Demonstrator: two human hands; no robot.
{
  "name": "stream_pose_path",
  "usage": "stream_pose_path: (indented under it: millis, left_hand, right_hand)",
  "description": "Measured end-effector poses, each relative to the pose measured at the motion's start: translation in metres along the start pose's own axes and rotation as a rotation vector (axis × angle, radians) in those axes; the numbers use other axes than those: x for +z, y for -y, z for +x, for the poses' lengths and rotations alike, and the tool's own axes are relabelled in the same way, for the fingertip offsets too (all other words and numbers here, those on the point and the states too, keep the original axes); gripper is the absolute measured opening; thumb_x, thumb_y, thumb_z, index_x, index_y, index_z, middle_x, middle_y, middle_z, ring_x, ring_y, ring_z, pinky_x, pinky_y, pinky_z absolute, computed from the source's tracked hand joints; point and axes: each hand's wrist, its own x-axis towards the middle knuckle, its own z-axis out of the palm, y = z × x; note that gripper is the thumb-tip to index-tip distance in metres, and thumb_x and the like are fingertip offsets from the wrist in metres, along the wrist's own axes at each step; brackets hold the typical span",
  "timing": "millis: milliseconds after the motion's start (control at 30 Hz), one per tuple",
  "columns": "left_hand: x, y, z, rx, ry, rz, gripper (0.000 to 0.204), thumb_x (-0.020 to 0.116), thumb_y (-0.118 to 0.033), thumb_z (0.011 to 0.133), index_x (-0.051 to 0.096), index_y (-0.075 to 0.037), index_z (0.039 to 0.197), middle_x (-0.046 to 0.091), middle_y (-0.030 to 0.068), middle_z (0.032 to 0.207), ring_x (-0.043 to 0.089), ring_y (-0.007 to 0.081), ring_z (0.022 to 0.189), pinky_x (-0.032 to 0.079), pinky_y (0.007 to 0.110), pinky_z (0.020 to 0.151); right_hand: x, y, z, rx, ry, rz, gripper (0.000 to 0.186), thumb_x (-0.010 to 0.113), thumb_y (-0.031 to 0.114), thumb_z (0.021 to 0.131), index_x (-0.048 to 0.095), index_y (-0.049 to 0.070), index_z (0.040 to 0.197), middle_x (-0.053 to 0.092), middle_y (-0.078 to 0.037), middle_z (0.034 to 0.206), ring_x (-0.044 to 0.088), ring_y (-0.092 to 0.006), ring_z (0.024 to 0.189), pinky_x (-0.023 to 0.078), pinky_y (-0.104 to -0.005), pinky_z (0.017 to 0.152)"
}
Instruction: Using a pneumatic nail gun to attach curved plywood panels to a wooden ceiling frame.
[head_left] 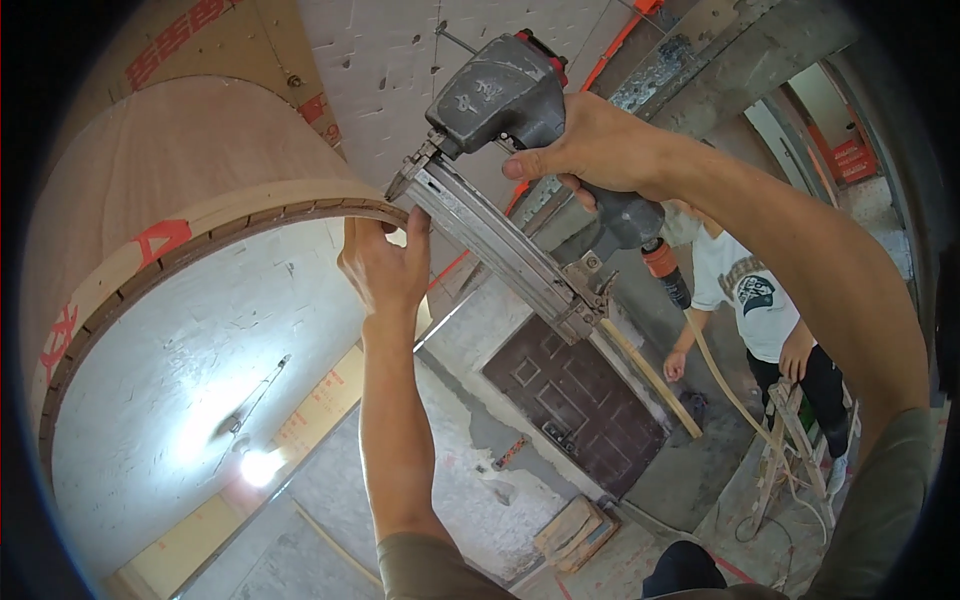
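My right hand is closed round the handle of a grey air nail gun, held high on the right. The gun's nose touches or nearly touches the lower edge of a curved plywood panel; I cannot tell which. Its long metal magazine slants down to the right, and an air hose hangs from the orange coupling at the handle's end. My left hand reaches up and grips the panel's slotted wooden edge strip close to the nose. Some of its fingertips are hidden at the strip.
Inside the curve a lit bulb hangs from the white ceiling. Below right, a person in a white T-shirt stands beside a wooden stepladder. A brown panelled door and stacked boards are lower down. Metal beams cross the upper right.
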Motion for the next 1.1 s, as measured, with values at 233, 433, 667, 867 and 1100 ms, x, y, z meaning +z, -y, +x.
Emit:
stream_pose_path:
  millis: [233, 433, 667, 867, 1100]
  left_hand:
    - [0.016, -0.022, 0.0, -0.221, -0.002, 0.265, 0.026, 0.061, -0.025, 0.095, 0.067, 0.001, 0.09, 0.069, 0.0226, 0.08, 0.067, 0.0435, 0.073, 0.052, 0.051, 0.069]
    - [0.016, -0.036, 0.003, -0.307, 0.007, 0.292, 0.033, 0.055, -0.024, 0.098, 0.066, 0.002, 0.081, 0.068, 0.0251, 0.076, 0.067, 0.0454, 0.072, 0.051, 0.052, 0.069]
    - [0.019, -0.028, -0.001, -0.217, -0.041, 0.211, 0.027, 0.061, -0.02, 0.093, 0.067, 0.004, 0.081, 0.068, 0.0252, 0.077, 0.067, 0.0458, 0.074, 0.052, 0.052, 0.069]
    - [0.016, -0.026, 0.0, -0.249, -0.034, 0.229, 0.017, 0.063, -0.014, 0.088, 0.067, 0.003, 0.086, 0.069, 0.0251, 0.079, 0.068, 0.0445, 0.074, 0.053, 0.05, 0.069]
    - [0.018, -0.024, 0.0, -0.219, -0.047, 0.195, 0.017, 0.062, -0.013, 0.088, 0.067, 0.002, 0.085, 0.068, 0.0253, 0.078, 0.068, 0.0443, 0.074, 0.053, 0.05, 0.068]
  right_hand:
    - [0.0, -0.006, 0.001, -0.076, -0.073, -0.012, 0.039, 0.084, 0.031, 0.082, 0.06, 0.002, 0.068, 0.053, -0.006, 0.051, 0.049, -0.0151, 0.039, 0.041, -0.0337, 0.043]
    - [-0.003, -0.013, 0.0, -0.092, -0.133, 0.033, 0.04, 0.085, 0.03, 0.08, 0.06, 0.002, 0.065, 0.053, -0.005, 0.051, 0.05, -0.0152, 0.039, 0.04, -0.033, 0.041]
    - [0.0, -0.004, -0.002, -0.154, -0.131, 0.012, 0.047, 0.083, 0.036, 0.081, 0.058, 0.003, 0.059, 0.055, -0.007, 0.048, 0.053, -0.0169, 0.04, 0.043, -0.0335, 0.045]
    - [0.0, 0.002, -0.003, -0.172, -0.102, -0.094, 0.048, 0.082, 0.04, 0.082, 0.061, 0.0, 0.065, 0.056, -0.009, 0.047, 0.057, -0.0184, 0.043, 0.047, -0.0347, 0.052]
    - [-0.001, 0.003, -0.005, -0.149, -0.089, -0.084, 0.049, 0.082, 0.04, 0.082, 0.063, -0.005, 0.075, 0.058, -0.011, 0.052, 0.058, -0.0183, 0.045, 0.047, -0.0339, 0.051]
